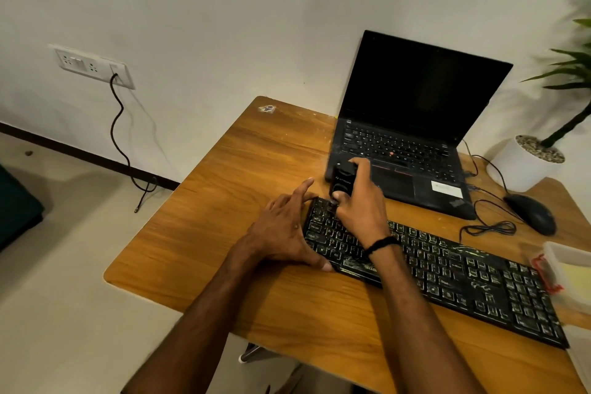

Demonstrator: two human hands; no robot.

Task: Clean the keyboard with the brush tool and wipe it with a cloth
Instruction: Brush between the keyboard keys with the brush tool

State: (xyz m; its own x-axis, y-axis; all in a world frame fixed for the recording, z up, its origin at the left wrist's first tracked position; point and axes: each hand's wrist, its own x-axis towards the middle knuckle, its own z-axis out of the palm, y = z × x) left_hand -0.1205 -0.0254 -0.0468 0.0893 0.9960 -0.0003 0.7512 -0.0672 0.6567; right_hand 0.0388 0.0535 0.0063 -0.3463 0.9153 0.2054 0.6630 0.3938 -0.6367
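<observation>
A long black keyboard with pale dusty keys lies slantwise on the wooden table. My right hand grips a black brush tool upright, its lower end down on the keys at the keyboard's far left corner. My left hand rests at the keyboard's left end, fingers spread along its edge, thumb at the near edge. A yellowish cloth lies in a clear container at the right edge.
An open black laptop stands behind the keyboard. To its right lie a black mouse with a coiled cable and a white plant pot. A clear container with a red clip sits by the keyboard's right end.
</observation>
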